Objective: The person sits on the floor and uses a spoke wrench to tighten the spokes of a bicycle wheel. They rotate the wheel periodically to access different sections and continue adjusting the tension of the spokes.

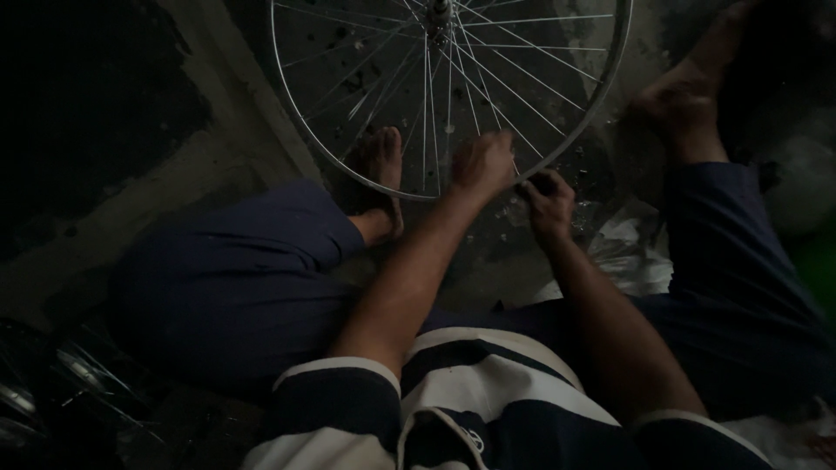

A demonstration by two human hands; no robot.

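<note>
Bicycle wheel [453, 96], likely light and stiff with thin bendable spokes, is best gripped at its rim, where the left hand [482, 163] closes on spokes and the right hand [547, 207] pinches a small dark tool.

One spoked bicycle wheel [453, 87], two hands, left [482, 163], right [546, 206], two bare feet [380, 170]

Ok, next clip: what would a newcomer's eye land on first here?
The bare silver bicycle wheel, spokes fanning from the hub, fills the top centre above a dim concrete floor. Both hands meet at its lower rim: the left hand lies on the spokes, the right hand grips a small dark object at the rim. Bare feet flank the wheel.
</note>
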